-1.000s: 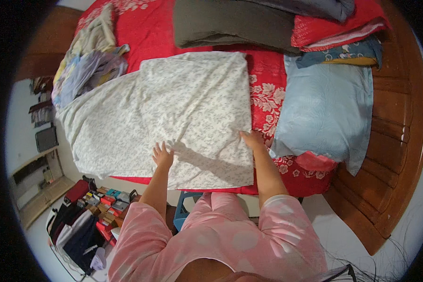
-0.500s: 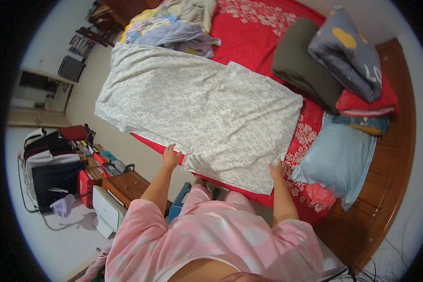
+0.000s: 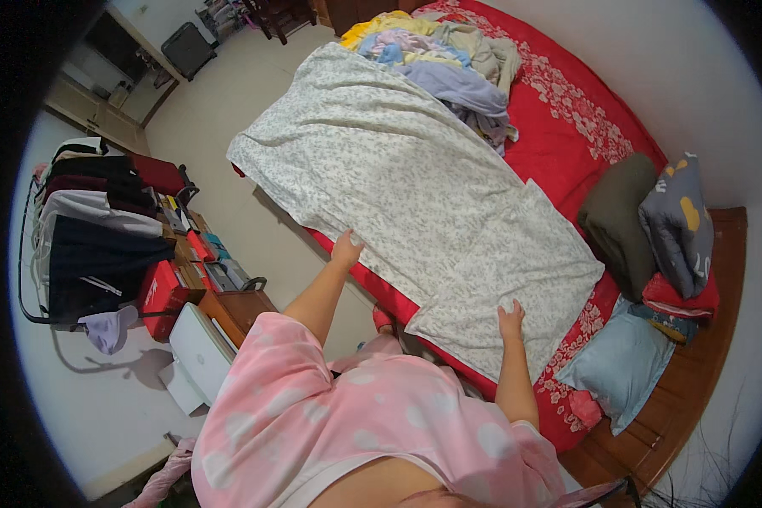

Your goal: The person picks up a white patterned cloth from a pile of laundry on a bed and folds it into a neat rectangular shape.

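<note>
A large white cloth with a small grey leaf print, like a bed sheet [image 3: 398, 161], lies spread across the red bed with shallow wrinkles. Along its near edge, my left hand [image 3: 347, 249] is beside the cloth, fingers apart and gripping nothing. My right hand [image 3: 510, 323] is over the near right part of the same cloth with its fingers spread. Whether its fingertips touch the fabric I cannot tell.
A heap of crumpled clothes [image 3: 449, 59] lies at the bed's far end. On the right are a rolled dark green quilt [image 3: 620, 220], a grey folded quilt [image 3: 679, 220] and a light blue pillow [image 3: 622, 364]. A clothes rack [image 3: 25, 279] and printer [image 3: 201, 351] stand left.
My view has turned and shifted left, so the bed appears further right. My right hand has left the cloth's right corner and moved inward over the cloth. My left hand stays near its edge.
</note>
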`<act>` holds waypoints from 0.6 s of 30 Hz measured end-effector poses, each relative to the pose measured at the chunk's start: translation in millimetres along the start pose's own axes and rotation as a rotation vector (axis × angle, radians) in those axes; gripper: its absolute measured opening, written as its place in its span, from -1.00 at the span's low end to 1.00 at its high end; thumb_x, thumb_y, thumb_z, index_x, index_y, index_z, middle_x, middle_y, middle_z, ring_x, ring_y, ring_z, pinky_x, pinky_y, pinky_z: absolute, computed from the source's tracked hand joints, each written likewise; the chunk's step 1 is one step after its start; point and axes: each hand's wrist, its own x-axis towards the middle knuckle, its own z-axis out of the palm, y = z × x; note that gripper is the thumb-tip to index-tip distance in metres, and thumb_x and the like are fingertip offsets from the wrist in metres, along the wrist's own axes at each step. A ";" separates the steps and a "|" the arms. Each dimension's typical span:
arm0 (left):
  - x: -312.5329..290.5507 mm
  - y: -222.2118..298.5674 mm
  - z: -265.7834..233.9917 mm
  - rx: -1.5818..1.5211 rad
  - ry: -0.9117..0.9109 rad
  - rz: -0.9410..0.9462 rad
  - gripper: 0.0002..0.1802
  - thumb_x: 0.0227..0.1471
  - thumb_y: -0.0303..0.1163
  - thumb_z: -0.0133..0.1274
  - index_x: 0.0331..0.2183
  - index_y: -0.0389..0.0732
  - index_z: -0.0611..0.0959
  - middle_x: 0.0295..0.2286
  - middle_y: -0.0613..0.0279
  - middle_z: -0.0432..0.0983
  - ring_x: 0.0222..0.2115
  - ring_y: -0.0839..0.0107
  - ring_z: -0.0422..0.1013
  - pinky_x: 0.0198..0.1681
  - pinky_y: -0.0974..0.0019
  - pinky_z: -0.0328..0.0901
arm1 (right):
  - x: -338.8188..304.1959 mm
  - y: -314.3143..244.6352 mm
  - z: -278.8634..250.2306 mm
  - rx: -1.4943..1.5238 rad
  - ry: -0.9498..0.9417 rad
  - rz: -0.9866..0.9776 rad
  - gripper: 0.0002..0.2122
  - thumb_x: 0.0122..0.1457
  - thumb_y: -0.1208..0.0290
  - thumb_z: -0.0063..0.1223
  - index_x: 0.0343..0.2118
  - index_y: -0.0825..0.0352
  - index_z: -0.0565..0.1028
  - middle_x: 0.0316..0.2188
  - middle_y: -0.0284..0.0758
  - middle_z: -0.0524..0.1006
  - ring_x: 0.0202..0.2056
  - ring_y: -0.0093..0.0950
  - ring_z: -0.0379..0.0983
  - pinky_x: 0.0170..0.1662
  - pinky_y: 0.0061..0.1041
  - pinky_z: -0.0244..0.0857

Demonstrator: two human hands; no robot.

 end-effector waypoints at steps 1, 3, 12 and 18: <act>10.2 -3.4 -9.5 -0.034 0.023 0.001 -0.32 -0.26 -0.17 0.09 -0.06 -0.15 0.27 -0.16 -0.05 0.27 -0.13 0.08 0.20 -0.10 0.18 0.14 | 13.1 5.8 17.4 0.021 0.006 -0.186 -0.46 -0.05 0.31 0.00 -0.01 0.36 0.10 0.00 -0.08 -0.02 -0.06 -0.23 0.11 -0.05 -0.41 0.11; 10.2 -37.6 -23.9 -0.084 0.078 -0.031 -0.34 -0.25 -0.22 0.08 -0.06 -0.20 0.27 -0.15 -0.05 0.27 -0.12 0.08 0.20 -0.09 0.21 0.13 | -2.1 -40.2 45.1 0.061 -0.103 -0.173 -0.45 -0.05 0.32 -0.01 0.00 0.35 0.09 0.00 -0.09 -0.01 -0.05 -0.20 0.11 -0.06 -0.39 0.12; 13.5 -47.2 -0.8 -0.439 0.106 -0.037 -0.35 -0.26 -0.28 0.09 -0.08 -0.26 0.28 -0.17 -0.10 0.27 -0.13 0.12 0.22 -0.09 0.24 0.14 | 33.1 -116.9 48.7 -0.010 -0.161 -0.344 -0.47 -0.05 0.31 0.00 -0.01 0.35 0.12 -0.07 -0.11 0.14 -0.13 -0.31 0.20 -0.12 -0.41 0.16; -18.2 -55.4 -59.0 -0.616 0.192 -0.147 -0.37 -0.23 -0.38 0.06 -0.07 -0.28 0.24 -0.15 -0.03 0.26 -0.12 0.24 0.22 -0.09 0.27 0.14 | 53.3 -154.3 77.2 -0.048 -0.234 -0.408 -0.52 -0.05 0.30 0.00 -0.06 0.38 0.20 -0.12 -0.12 0.22 -0.08 -0.28 0.17 -0.07 -0.42 0.12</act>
